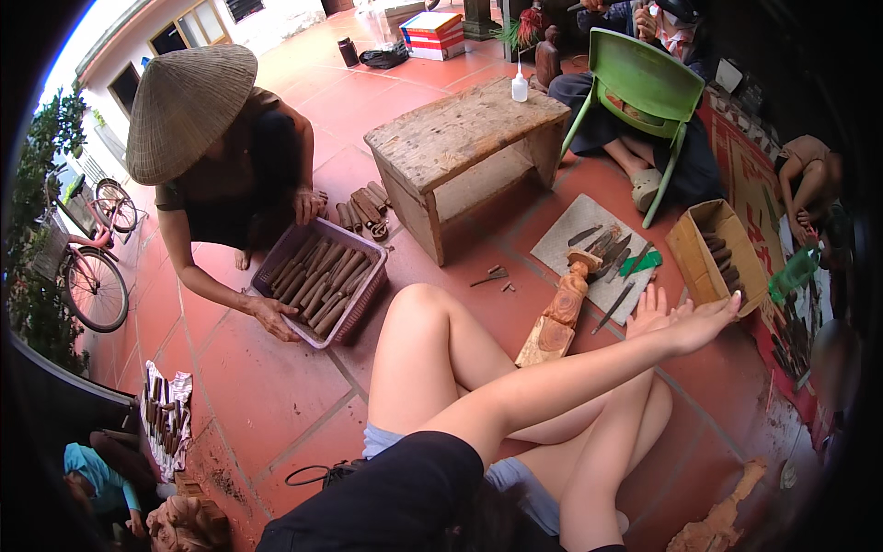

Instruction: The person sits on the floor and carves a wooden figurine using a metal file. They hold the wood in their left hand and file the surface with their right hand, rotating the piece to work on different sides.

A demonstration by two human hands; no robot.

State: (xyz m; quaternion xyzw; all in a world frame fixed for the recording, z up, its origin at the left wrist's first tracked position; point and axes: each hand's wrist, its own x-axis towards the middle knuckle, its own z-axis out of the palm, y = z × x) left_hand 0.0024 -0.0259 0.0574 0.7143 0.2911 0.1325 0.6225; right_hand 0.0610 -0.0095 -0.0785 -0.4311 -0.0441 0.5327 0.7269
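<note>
Your right hand reaches out open and empty; the cardboard box of wooden pieces lies just beyond it. Left hand unseen.

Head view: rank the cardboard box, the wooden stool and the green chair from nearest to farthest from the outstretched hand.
Measured from the person's outstretched hand, which holds nothing:
1. Cardboard box, just above the hand, nearly at its fingertips.
2. Green chair, farther up, someone sitting behind it.
3. Wooden stool, up and to the left, across the tiled floor.
</note>
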